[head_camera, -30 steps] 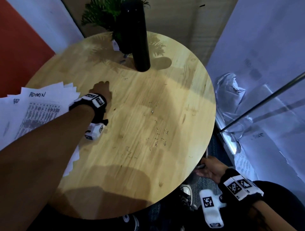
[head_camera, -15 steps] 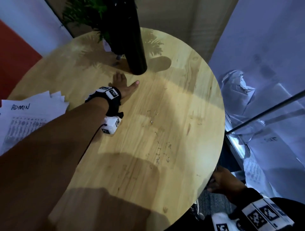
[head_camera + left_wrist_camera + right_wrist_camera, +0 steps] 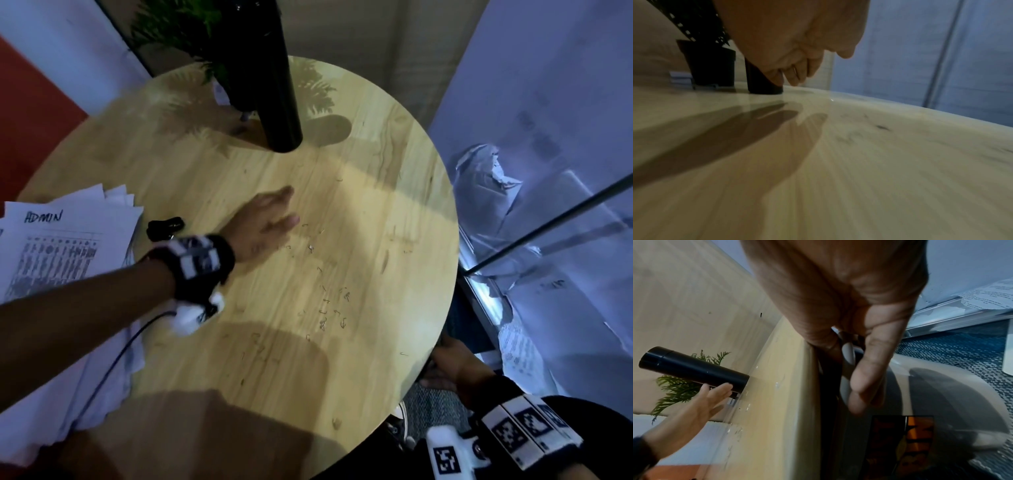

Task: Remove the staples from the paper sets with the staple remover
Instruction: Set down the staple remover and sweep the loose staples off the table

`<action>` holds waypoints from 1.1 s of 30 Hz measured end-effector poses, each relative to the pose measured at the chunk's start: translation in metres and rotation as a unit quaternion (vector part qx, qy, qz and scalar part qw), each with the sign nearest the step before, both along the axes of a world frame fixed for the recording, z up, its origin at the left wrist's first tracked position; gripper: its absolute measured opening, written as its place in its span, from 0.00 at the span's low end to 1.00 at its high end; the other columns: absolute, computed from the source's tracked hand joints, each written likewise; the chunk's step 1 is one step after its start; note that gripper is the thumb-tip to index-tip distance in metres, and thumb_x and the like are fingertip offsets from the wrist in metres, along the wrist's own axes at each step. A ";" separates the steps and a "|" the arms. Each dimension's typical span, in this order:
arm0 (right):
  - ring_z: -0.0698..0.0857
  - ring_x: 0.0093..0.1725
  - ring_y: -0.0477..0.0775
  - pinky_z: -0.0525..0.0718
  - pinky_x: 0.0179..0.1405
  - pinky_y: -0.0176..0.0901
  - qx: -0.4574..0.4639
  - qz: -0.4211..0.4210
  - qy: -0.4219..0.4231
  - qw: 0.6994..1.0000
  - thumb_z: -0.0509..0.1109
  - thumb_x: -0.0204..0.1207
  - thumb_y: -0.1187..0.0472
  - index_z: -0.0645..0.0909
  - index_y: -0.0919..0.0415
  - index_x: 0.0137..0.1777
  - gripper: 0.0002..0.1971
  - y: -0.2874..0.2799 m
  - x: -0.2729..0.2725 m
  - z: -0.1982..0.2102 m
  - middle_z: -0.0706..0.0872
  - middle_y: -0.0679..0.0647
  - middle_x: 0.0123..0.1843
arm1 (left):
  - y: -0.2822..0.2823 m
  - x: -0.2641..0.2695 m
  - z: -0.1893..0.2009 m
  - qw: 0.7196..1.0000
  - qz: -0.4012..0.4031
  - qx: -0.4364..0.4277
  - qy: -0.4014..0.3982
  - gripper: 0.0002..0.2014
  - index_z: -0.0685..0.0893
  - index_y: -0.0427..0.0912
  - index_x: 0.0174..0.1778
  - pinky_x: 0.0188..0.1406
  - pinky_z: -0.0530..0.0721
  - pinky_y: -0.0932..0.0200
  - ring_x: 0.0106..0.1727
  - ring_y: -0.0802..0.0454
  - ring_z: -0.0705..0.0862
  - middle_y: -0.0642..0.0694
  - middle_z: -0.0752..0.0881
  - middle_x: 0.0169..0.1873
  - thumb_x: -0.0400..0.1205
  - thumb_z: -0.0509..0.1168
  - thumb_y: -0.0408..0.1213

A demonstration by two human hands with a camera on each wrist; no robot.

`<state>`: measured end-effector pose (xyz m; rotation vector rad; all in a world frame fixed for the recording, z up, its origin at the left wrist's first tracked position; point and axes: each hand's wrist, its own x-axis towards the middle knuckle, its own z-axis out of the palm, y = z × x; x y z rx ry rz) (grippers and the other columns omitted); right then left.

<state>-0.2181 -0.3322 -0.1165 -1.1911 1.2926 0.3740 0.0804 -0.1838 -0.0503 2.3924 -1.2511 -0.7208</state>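
My left hand (image 3: 274, 219) lies flat and low over the round wooden table (image 3: 394, 342), fingers straight, holding nothing; in the left wrist view its fingers (image 3: 797, 73) hover just above the wood. Several loose staples (image 3: 329, 305) are scattered right of and below it. The black staple remover (image 3: 165, 227) lies on the table beside the stack of printed papers (image 3: 61, 253) at the left edge. My right hand (image 3: 448, 359) sits below the table's rim at the lower right, with relaxed fingers (image 3: 865, 369) and the palm near the edge, holding nothing.
A tall black cylinder bottle (image 3: 274, 89) and a potted green plant (image 3: 178, 27) stand at the table's far side. Glass panels and crumpled papers (image 3: 489, 178) are to the right. A cable (image 3: 113, 363) runs from my left wrist over the papers.
My left hand has drawn back from the black bottle toward the middle of the table, near the loose staples. The staple remover now shows beside the papers. The right hand stays at the table's edge.
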 end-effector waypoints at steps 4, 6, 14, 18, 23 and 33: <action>0.78 0.28 0.58 0.82 0.16 0.36 -0.001 0.013 0.012 1.000 0.56 0.81 0.71 0.73 0.62 0.60 0.11 -0.002 0.001 0.002 0.79 0.62 0.32 | -0.069 0.037 -0.006 0.998 0.042 0.038 0.039 0.31 0.53 0.36 0.82 0.82 0.46 0.61 0.84 0.51 0.49 0.42 0.49 0.84 0.87 0.53 0.48; 0.79 0.29 0.58 0.83 0.17 0.37 0.000 0.023 0.013 1.000 0.56 0.81 0.71 0.74 0.63 0.58 0.10 -0.002 0.002 0.002 0.80 0.63 0.34 | -0.091 0.040 -0.010 0.994 0.033 0.099 0.030 0.33 0.45 0.36 0.83 0.82 0.43 0.56 0.84 0.50 0.42 0.42 0.42 0.84 0.88 0.48 0.51; 0.81 0.30 0.58 0.84 0.27 0.44 -0.004 0.029 0.019 0.999 0.57 0.80 0.70 0.75 0.60 0.57 0.11 -0.003 -0.002 -0.003 0.83 0.65 0.41 | -0.052 -0.011 -0.021 0.967 -0.128 0.218 -0.025 0.43 0.36 0.35 0.81 0.83 0.42 0.48 0.83 0.46 0.33 0.38 0.32 0.81 0.82 0.40 0.64; 0.81 0.30 0.57 0.84 0.24 0.41 0.008 0.029 0.010 1.000 0.57 0.80 0.70 0.74 0.63 0.58 0.10 -0.003 -0.002 -0.002 0.83 0.65 0.42 | 0.017 -0.053 -0.017 0.948 -0.235 0.215 -0.003 0.52 0.26 0.46 0.77 0.80 0.34 0.54 0.80 0.56 0.26 0.49 0.24 0.78 0.64 0.23 0.80; 0.82 0.30 0.59 0.81 0.19 0.38 0.019 0.020 0.001 1.000 0.58 0.80 0.70 0.75 0.65 0.59 0.10 -0.004 0.000 -0.001 0.83 0.68 0.46 | 0.007 -0.046 -0.003 0.981 -0.143 0.126 0.031 0.53 0.35 0.46 0.81 0.79 0.38 0.61 0.80 0.64 0.34 0.56 0.31 0.78 0.68 0.32 0.80; 0.82 0.32 0.61 0.82 0.27 0.45 0.017 0.030 -0.001 0.999 0.59 0.80 0.70 0.75 0.64 0.59 0.10 -0.003 -0.001 -0.004 0.83 0.70 0.51 | -0.126 -0.004 -0.017 0.978 -0.038 0.199 -0.045 0.40 0.40 0.38 0.83 0.82 0.47 0.44 0.84 0.48 0.39 0.43 0.38 0.83 0.84 0.43 0.63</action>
